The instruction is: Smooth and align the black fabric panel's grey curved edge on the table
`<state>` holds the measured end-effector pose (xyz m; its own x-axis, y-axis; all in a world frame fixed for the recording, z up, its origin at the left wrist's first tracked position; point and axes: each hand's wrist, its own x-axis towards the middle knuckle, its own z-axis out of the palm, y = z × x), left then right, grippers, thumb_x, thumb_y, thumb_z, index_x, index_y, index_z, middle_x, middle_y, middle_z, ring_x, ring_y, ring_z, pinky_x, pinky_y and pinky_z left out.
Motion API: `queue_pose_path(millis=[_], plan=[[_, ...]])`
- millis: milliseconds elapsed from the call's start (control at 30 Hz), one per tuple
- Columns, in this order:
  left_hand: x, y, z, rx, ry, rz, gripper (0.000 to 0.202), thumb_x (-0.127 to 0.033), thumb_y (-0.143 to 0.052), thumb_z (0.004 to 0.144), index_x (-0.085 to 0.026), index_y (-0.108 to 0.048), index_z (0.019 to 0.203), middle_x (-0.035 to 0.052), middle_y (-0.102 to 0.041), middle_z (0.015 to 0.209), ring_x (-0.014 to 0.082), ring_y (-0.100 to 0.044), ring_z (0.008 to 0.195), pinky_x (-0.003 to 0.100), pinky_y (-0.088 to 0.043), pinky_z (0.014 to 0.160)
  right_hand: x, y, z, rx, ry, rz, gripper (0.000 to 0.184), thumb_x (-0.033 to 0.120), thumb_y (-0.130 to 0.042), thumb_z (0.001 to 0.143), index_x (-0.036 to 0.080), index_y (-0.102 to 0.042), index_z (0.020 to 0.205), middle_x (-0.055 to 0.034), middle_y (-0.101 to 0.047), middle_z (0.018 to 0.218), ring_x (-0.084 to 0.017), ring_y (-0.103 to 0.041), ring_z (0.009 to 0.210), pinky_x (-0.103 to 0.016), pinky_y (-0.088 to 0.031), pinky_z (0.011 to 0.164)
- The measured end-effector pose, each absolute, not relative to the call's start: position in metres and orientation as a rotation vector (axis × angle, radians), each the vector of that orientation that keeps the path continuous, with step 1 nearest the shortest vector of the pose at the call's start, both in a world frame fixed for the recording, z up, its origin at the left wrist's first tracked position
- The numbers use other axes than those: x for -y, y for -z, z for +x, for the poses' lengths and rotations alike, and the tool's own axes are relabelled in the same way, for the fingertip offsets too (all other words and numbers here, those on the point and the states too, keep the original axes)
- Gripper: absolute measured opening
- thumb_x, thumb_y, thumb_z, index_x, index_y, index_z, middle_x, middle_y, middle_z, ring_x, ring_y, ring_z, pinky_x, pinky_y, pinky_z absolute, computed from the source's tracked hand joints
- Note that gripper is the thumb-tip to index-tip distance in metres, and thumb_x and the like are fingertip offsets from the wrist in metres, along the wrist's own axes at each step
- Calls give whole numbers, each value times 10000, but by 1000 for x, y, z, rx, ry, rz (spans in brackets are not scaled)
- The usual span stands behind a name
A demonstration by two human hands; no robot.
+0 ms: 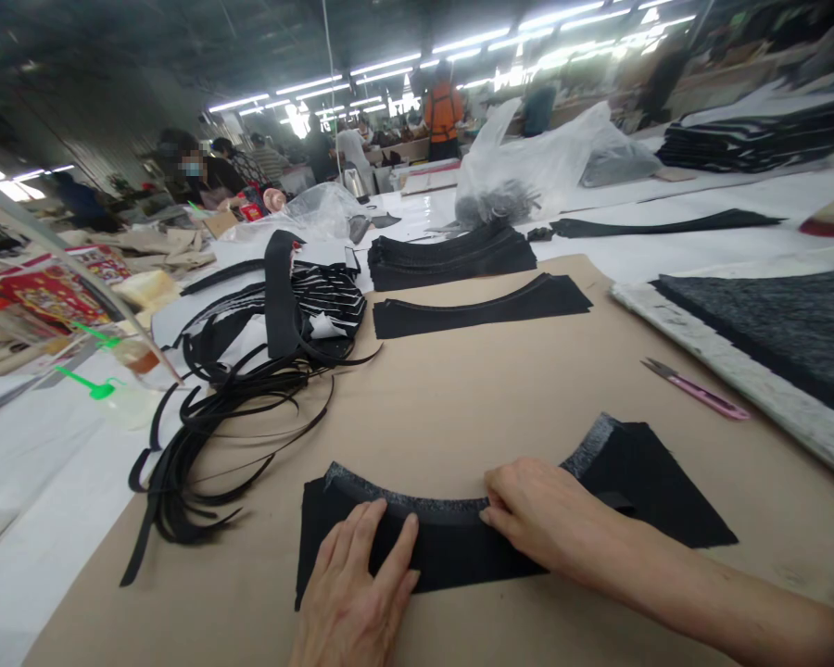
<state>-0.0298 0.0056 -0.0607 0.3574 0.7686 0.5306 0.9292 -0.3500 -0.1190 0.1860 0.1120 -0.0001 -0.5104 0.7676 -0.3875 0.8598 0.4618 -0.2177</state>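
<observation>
You are apparently pressing a strip (618,503) along the curve of the black cloth (462,558); the next move is probably calling for even pressure. The cloth is lying under both hands: your left hand (353,585) is resting spread, your right hand (538,512) is curling at the curve, grip unclear.

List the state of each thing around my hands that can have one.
Left hand: open, fingers spread on the work piece
Right hand: curled, fingertips at its curved edge
Black work piece: lying on the paper
Brown paper: spread out
Pink snips: lying down, unheld
Black strips: loose, tangled
Black stack: piled up
</observation>
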Motion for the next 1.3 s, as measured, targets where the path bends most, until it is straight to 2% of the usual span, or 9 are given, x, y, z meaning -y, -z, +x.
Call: queue_pose_path(millis=[100,167,300,433,600,733,933,1100,1300], plan=[[-9,54,-21,1497,635,-2265,290,-224,-417,955,-214,-665,1104,78,-597,1193,205,-543,1092,307,-441,890,-110,6,189,-2516,527,1448,120,222,-589,837,129,-656,873,-130,-701,778,-300,-689,782,-304,-402,593],[-14,50,-10,1464,688,-2347,295,-153,-417,938,-156,-643,1128,87,-612,1161,188,-549,1080,285,-444,897,-109,12,191,-2548,494,1453,168,232,-602,834,131,-614,968,-118,-692,787,-300,-685,788,-307,-414,602],[-25,54,17,1303,722,-2540,336,-112,-378,929,-72,-586,1190,84,-659,1032,173,-591,965,275,-477,845,-105,17,194,-2579,456,1451,155,239,-590,842,149,-584,967,-100,-672,757,-289,-679,789,-315,-428,641],[-31,72,30,1238,663,-2507,327,-132,-382,939,-56,-590,1180,74,-673,962,174,-608,866,290,-489,784,-109,7,204,-2558,504,1492,165,283,-609,833,154,-613,936,-97,-677,777,-271,-672,794,-305,-419,651],[-30,88,27,1205,613,-2475,339,-214,-424,949,-141,-592,1235,54,-668,982,173,-598,873,301,-460,801,-127,-11,237,-2459,697,1432,189,346,-593,804,179,-654,739,-73,-678,705,-238,-654,724,-278,-337,568],[-29,91,31,1307,671,-2443,347,-260,-399,963,-218,-605,1240,35,-668,983,174,-580,873,319,-416,828,-138,-8,256,-2410,840,1406,207,346,-559,786,190,-629,668,-45,-662,671,-198,-623,677,-263,-291,535],[-32,93,32,1273,674,-2410,331,-306,-409,965,-249,-631,1204,18,-671,944,157,-575,842,307,-384,816,-141,0,255,-2387,836,1438,186,311,-542,760,183,-643,670,-68,-665,691,-211,-626,691,-265,-297,541],[-31,91,30,1292,597,-2393,307,-344,-493,937,-282,-626,1207,23,-662,935,149,-583,843,294,-397,815,-141,2,255,-2373,849,1457,197,291,-537,770,170,-675,698,-85,-673,686,-233,-653,699,-271,-335,556],[-30,90,33,1316,559,-2378,306,-361,-532,919,-303,-623,1206,20,-661,929,150,-586,841,301,-389,817,-137,3,249,-2418,727,1469,192,231,-537,777,137,-694,718,-118,-670,653,-269,-677,689,-273,-360,523]])
